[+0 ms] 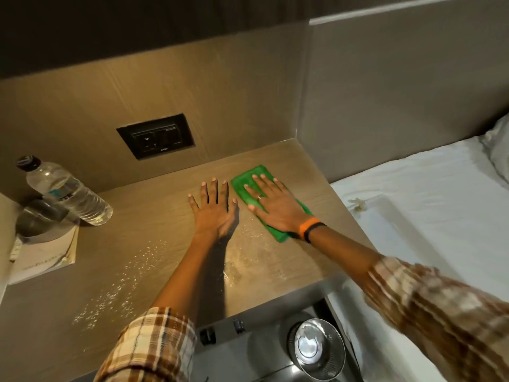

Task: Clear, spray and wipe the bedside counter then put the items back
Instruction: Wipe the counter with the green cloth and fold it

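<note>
The wooden bedside counter (154,238) fills the middle of the view, with spray droplets (121,282) scattered over its near left part. My right hand (272,205) presses flat on a green cloth (248,180) near the counter's far right corner. My left hand (213,208) lies flat on the bare wood just left of the cloth, fingers spread, holding nothing. At the far left stand a clear water bottle (68,191) with a dark cap, a glass (35,219) and a white booklet (46,255) under them.
A black socket panel (155,136) is set in the back wall above the counter. A bed with a white sheet (429,194) adjoins the counter's right side. Below the counter's front edge sits a round metal lid (316,348) on a steel surface.
</note>
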`<state>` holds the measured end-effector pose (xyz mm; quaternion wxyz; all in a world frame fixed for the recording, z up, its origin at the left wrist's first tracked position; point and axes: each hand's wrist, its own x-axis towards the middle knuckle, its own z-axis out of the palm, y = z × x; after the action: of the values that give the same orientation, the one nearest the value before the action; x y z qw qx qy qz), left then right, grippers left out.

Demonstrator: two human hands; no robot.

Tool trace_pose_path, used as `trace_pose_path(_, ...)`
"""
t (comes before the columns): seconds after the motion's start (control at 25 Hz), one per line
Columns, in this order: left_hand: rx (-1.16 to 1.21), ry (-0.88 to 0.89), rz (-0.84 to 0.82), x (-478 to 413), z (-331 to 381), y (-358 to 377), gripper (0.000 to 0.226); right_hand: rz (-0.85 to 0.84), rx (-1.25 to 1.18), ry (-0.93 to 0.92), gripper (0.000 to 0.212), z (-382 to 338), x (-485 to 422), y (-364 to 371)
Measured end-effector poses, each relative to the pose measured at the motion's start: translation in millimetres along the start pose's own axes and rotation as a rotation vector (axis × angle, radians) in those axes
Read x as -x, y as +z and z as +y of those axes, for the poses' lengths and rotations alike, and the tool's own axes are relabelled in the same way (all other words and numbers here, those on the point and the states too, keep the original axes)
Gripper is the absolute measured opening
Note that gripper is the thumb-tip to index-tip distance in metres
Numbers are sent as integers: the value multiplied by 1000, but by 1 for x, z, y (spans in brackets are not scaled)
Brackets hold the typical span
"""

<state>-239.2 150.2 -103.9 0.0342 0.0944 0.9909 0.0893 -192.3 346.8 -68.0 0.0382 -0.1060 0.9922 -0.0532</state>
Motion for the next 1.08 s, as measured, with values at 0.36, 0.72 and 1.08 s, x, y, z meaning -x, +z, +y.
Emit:
trace_pose_path(0.36,66,-25,-189,-8,2,-18,66,132,-221,462,70,-112,65,23)
trace_pose_path(0.72,46,345,67,74,50,-6,63,251,-232,391,57,-51,76,24)
trace_pose_path(1.08,20,-57,26,-15,18,-31,69,276,-211,506,77,-46,72,31)
